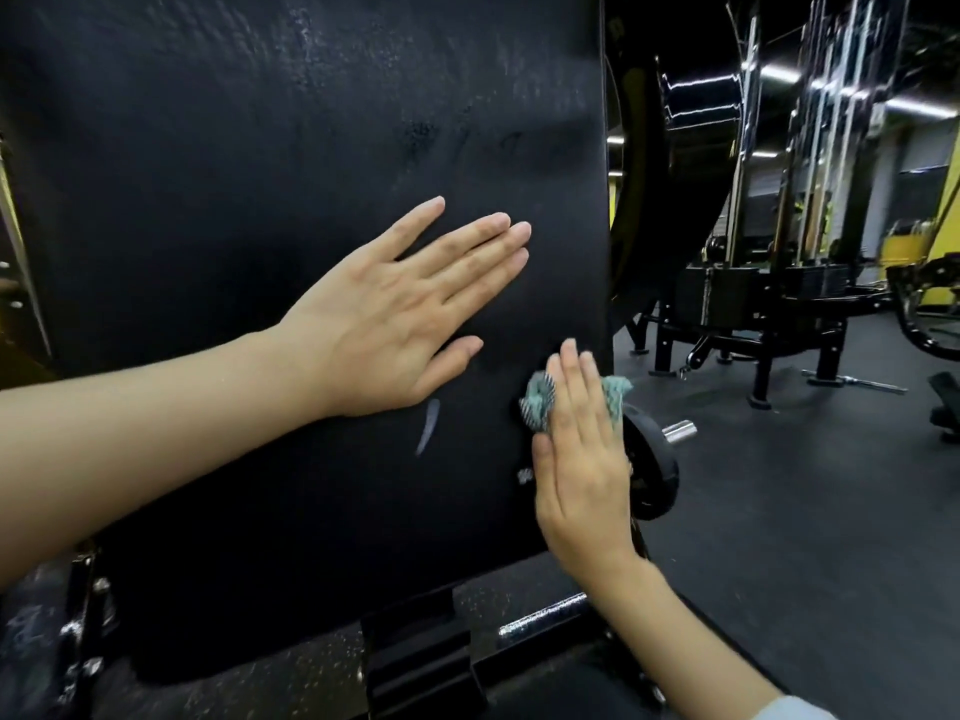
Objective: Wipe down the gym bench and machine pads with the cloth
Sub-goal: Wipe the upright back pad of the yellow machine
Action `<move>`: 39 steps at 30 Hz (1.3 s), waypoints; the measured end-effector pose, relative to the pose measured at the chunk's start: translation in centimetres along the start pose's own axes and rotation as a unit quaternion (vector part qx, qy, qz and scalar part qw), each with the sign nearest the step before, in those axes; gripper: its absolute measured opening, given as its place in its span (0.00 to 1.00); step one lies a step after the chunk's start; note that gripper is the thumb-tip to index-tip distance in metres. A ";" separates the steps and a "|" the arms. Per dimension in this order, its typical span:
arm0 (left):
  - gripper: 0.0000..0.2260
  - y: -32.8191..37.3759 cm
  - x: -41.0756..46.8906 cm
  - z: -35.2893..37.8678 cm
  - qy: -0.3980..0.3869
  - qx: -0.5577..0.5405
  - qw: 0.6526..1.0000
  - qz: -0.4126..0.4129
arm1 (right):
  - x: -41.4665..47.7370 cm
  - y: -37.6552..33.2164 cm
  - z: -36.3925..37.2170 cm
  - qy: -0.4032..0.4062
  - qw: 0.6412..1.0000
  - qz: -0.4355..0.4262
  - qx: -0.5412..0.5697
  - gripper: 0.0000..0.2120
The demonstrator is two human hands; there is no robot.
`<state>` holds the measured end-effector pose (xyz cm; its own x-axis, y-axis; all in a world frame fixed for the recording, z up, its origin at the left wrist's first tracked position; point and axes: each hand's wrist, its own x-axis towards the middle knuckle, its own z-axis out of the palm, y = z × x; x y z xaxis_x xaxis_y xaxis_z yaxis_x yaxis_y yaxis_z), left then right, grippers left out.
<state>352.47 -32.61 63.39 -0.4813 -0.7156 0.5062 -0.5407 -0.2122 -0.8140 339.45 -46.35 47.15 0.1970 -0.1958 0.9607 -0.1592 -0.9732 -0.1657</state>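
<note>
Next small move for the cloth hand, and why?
Probably slide the right hand and cloth left across the pad to the pale streak. The cloth is pressed at the pad's right edge, the streak lies just left of it, below the left hand, which rests flat on the pad.

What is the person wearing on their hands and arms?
Nothing on the hands: the left hand and right hand are bare, with no gloves, rings or watch showing. The left forearm is bare too. Behind the right wrist, at the picture's bottom edge, the end of a pale, whitish sleeve shows.
</note>
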 end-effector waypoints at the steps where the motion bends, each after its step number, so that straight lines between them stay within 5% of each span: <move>1: 0.30 0.0 0.0 0.0 -0.001 0.000 1.000 0.000 | -1.0 0.0 0.2 -0.005 1.000 -0.001 -0.004 0.25; 18: 0.30 0.3 0.2 0.2 0.010 -0.005 1.000 -0.009 | 6.5 1.0 -0.5 0.029 0.999 -0.016 0.009 0.24; 31: 0.30 0.5 0.3 0.1 -0.008 0.000 1.000 -0.014 | -4.2 -2.9 2.0 0.023 0.998 0.064 0.004 0.25; 39: 0.29 0.1 -0.7 -0.1 -0.021 -0.007 1.000 0.018 | 0.4 -3.0 1.4 0.024 0.998 0.065 0.001 0.25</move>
<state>352.72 -32.07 62.93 -0.4717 -0.7498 0.4641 -0.5328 -0.1770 -0.8275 341.30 -43.71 47.68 0.1290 -0.3143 0.9405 -0.1789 -0.9403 -0.2897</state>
